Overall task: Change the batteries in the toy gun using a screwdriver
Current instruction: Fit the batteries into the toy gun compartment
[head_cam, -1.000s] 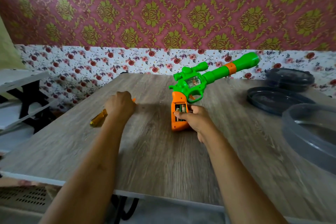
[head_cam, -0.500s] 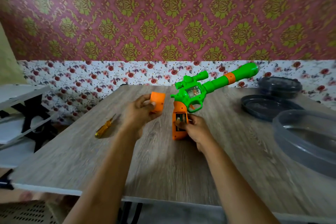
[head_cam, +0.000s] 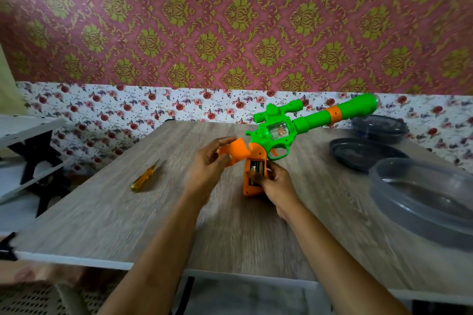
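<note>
1. table [head_cam: 128,212]: the toy gun [head_cam: 307,123] stands on its orange grip at mid-table, its long axis rising rightward toward the wall.
2. right hand [head_cam: 277,184]: fingers curled round the grip, thumb beside the open battery bay [head_cam: 256,167].
3. left hand [head_cam: 207,171]: pinches the cover [head_cam: 234,152], just left of and above the bay (the nearer hand for closing it); i judge the cover must go right and down.
4. screwdriver [head_cam: 146,176]: lies on the table, ungripped, well left of the left hand.
</note>
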